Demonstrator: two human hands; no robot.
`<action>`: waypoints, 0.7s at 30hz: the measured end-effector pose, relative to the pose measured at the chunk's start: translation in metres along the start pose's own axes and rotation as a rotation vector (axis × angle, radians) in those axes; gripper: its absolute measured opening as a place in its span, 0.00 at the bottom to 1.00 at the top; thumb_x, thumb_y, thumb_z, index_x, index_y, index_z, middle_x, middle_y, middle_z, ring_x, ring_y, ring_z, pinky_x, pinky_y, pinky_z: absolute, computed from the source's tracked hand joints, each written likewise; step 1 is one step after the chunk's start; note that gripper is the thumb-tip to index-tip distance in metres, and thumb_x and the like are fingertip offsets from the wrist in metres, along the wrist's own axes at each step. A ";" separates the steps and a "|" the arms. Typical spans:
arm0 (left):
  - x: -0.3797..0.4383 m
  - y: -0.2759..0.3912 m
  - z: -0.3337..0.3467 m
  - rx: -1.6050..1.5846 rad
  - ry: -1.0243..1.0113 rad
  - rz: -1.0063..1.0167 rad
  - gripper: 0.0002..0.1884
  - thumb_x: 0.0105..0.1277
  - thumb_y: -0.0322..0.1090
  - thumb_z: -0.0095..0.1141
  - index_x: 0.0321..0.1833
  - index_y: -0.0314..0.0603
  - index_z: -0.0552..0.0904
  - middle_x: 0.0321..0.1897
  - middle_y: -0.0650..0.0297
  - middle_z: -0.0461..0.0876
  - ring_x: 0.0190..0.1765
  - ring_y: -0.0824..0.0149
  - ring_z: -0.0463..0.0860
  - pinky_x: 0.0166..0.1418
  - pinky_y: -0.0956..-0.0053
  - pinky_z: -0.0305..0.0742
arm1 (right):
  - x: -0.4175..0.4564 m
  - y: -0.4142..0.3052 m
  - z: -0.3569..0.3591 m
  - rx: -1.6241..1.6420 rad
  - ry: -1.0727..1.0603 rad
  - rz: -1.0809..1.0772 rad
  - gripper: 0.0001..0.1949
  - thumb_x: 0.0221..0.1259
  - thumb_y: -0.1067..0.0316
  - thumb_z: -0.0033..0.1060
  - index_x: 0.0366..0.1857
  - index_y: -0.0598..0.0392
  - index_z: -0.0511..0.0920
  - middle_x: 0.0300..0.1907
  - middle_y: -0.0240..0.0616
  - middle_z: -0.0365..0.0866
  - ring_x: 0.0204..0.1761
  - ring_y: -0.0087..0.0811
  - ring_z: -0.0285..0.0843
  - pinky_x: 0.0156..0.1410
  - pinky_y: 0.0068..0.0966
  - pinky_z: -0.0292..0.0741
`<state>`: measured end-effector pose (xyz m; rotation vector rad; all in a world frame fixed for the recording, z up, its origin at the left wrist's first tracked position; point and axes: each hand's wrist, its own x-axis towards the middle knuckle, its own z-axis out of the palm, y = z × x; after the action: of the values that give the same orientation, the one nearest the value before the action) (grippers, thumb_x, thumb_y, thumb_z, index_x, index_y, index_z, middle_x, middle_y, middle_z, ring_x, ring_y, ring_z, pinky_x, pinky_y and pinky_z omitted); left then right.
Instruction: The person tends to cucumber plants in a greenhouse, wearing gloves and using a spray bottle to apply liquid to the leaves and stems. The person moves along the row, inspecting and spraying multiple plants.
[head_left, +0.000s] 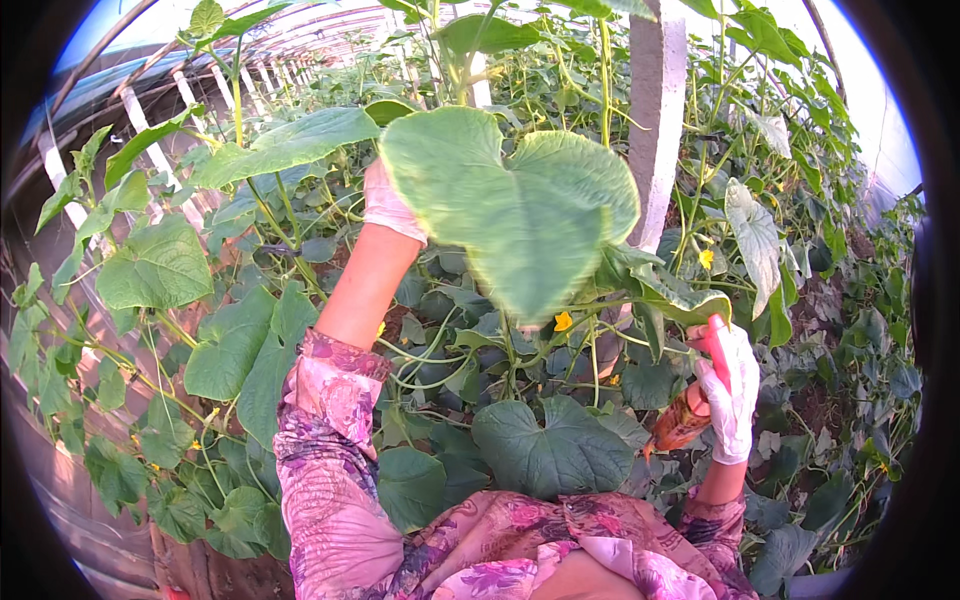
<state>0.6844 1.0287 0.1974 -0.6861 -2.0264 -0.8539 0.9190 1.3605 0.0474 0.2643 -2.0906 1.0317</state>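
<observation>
My left hand (390, 196), in a thin whitish glove, reaches up among the cucumber vines. Its fingers are hidden behind a large heart-shaped cucumber leaf (517, 195), blurred at its lower edge, so what they touch does not show. To the right, my right hand (727, 382), gloved alike, is closed around a pink-red handled tool (719, 351), whose kind I cannot tell. Below its palm hangs an orange-red, patterned object (679, 420), perhaps part of the same tool. A curled leaf (686, 300) lies just above the fingers of that hand.
A pale post (656, 127) stands behind the big leaf. Cucumber vines with yellow flowers (563, 322) crowd both sides. A dark clip (279, 250) sits on a stem at the left. Whitish supports (146, 127) line the greenhouse's left side.
</observation>
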 end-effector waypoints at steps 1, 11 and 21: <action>0.012 -0.001 -0.002 0.038 0.048 0.022 0.11 0.64 0.35 0.48 0.48 0.45 0.76 0.36 0.53 0.82 0.37 0.55 0.83 0.41 0.64 0.76 | 0.000 0.002 0.001 0.008 0.006 -0.005 0.25 0.52 0.71 0.54 0.58 0.57 0.71 0.51 0.45 0.77 0.49 0.40 0.77 0.58 0.33 0.71; 0.078 0.018 -0.007 -0.578 -0.400 -0.233 0.17 0.63 0.39 0.55 0.53 0.43 0.78 0.40 0.71 0.81 0.36 0.80 0.73 0.41 0.84 0.66 | 0.032 -0.124 0.027 0.196 0.037 -0.217 0.14 0.60 0.74 0.53 0.50 0.59 0.76 0.60 0.49 0.70 0.52 0.33 0.76 0.60 0.28 0.72; 0.075 0.057 0.004 -0.648 -0.280 -0.285 0.09 0.59 0.30 0.59 0.41 0.40 0.75 0.22 0.69 0.73 0.18 0.79 0.68 0.20 0.86 0.61 | 0.181 -0.090 0.135 0.117 0.070 -0.738 0.21 0.61 0.65 0.51 0.58 0.59 0.70 0.50 0.38 0.78 0.45 0.33 0.77 0.50 0.26 0.74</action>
<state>0.6835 1.0796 0.2769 -0.9145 -2.1224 -1.7035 0.7661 1.2272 0.1804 0.9576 -1.6499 0.6884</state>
